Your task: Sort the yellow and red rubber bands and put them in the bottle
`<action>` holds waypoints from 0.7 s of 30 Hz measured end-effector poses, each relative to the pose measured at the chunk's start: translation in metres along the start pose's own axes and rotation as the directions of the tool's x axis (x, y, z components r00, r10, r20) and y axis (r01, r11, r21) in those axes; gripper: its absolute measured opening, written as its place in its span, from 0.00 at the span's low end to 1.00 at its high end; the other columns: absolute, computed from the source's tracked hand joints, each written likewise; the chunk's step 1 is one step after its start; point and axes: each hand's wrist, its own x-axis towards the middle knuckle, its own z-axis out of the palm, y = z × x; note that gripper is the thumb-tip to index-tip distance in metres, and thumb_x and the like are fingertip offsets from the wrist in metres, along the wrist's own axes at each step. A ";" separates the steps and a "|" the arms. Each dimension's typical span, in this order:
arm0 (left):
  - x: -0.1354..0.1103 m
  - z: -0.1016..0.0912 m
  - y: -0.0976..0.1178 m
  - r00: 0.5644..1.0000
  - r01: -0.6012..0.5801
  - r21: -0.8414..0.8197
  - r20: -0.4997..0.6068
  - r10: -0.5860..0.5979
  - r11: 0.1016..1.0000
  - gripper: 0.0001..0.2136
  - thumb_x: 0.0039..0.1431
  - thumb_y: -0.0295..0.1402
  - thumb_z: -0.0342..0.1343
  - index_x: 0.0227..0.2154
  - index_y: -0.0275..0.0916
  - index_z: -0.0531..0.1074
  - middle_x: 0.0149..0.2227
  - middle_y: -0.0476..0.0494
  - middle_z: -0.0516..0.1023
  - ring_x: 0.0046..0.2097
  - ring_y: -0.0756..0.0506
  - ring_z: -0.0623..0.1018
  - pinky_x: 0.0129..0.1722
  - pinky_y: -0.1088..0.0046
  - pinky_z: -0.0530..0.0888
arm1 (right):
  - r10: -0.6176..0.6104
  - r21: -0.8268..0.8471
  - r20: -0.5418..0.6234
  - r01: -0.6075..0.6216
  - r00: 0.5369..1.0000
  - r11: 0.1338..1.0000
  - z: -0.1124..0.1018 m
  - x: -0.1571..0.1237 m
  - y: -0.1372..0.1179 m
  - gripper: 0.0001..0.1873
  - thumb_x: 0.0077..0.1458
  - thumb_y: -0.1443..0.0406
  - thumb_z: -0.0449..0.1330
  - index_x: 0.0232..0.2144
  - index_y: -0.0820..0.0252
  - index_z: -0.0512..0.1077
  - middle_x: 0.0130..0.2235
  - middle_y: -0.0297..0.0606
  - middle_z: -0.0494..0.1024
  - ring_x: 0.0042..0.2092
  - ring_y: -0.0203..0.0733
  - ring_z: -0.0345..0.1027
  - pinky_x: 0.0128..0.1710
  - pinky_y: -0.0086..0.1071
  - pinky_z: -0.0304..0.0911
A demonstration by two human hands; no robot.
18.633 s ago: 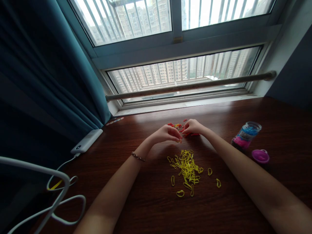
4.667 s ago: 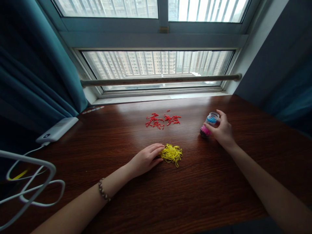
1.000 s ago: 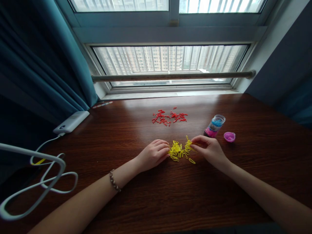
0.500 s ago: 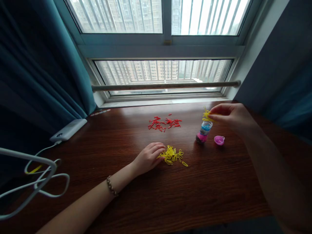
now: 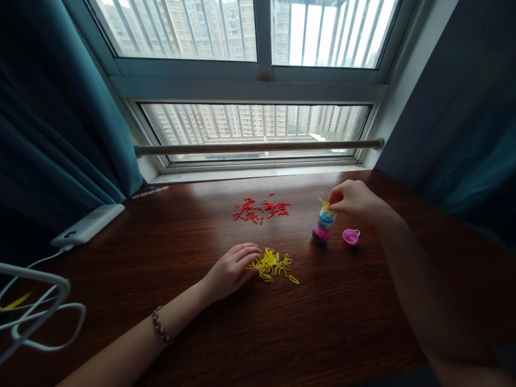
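Some yellow bands [image 5: 325,206] in right hand [image 5: 350,199].

Bright window [image 5: 258,86], dim lower corners

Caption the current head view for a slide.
Right hand holds yellow bands at the mouth of a jar; left hand at a yellow pile, red bands beyond.

from my remote seat i see a window [image 5: 264,80] beyond the left hand [image 5: 231,271] and right hand [image 5: 355,200], a rail [image 5: 258,147] crossing before its lower pane. daylight glosses the far side of the brown table [image 5: 258,333] beneath them. blue curtain [image 5: 60,118] hangs to their left, a shadowed wall [image 5: 431,113] to their right.
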 end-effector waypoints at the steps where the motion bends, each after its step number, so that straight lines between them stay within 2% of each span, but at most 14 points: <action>1: 0.000 0.000 0.000 1.000 0.000 -0.004 0.001 0.000 1.000 0.13 0.57 0.30 0.50 0.45 0.36 0.65 0.45 0.38 0.71 0.50 0.43 0.68 0.50 0.61 0.68 | 0.005 -0.029 -0.011 -0.006 1.000 1.000 0.002 0.000 -0.001 0.06 0.39 0.70 0.60 0.24 0.63 0.76 0.25 0.37 0.76 0.28 0.37 0.69 0.26 0.25 0.58; 6: 0.000 0.000 -0.001 1.000 -0.004 -0.022 0.013 0.004 1.000 0.13 0.57 0.29 0.50 0.46 0.36 0.65 0.45 0.38 0.71 0.50 0.43 0.68 0.50 0.61 0.68 | 0.024 -0.160 -0.082 -0.037 0.996 0.986 0.013 0.000 -0.003 0.07 0.40 0.71 0.58 0.24 0.61 0.77 0.27 0.39 0.76 0.30 0.39 0.69 0.28 0.27 0.59; 11: -0.001 0.001 -0.002 1.000 -0.021 -0.030 -0.004 0.021 0.999 0.13 0.57 0.30 0.50 0.46 0.36 0.66 0.45 0.38 0.71 0.50 0.43 0.69 0.49 0.61 0.69 | 0.017 -0.259 -0.091 -0.041 0.996 0.965 0.018 -0.001 -0.009 0.10 0.41 0.73 0.57 0.26 0.59 0.77 0.30 0.41 0.76 0.33 0.41 0.69 0.31 0.28 0.59; 17: 0.001 -0.002 0.002 1.000 -0.025 -0.022 0.019 0.025 0.999 0.13 0.57 0.30 0.49 0.46 0.36 0.66 0.45 0.38 0.72 0.50 0.43 0.69 0.49 0.62 0.69 | 0.097 -0.424 -0.189 -0.170 0.977 0.890 0.019 -0.003 -0.016 0.11 0.45 0.68 0.56 0.34 0.62 0.73 0.28 0.43 0.75 0.30 0.43 0.67 0.25 0.30 0.56; 21: 0.000 -0.003 0.002 1.000 -0.024 -0.019 0.019 0.024 1.000 0.13 0.57 0.30 0.50 0.46 0.35 0.65 0.45 0.38 0.71 0.50 0.43 0.68 0.49 0.62 0.69 | 0.084 -0.447 -0.150 -0.143 0.985 0.883 0.019 -0.003 -0.018 0.08 0.46 0.68 0.55 0.29 0.59 0.74 0.28 0.41 0.74 0.31 0.43 0.67 0.26 0.30 0.55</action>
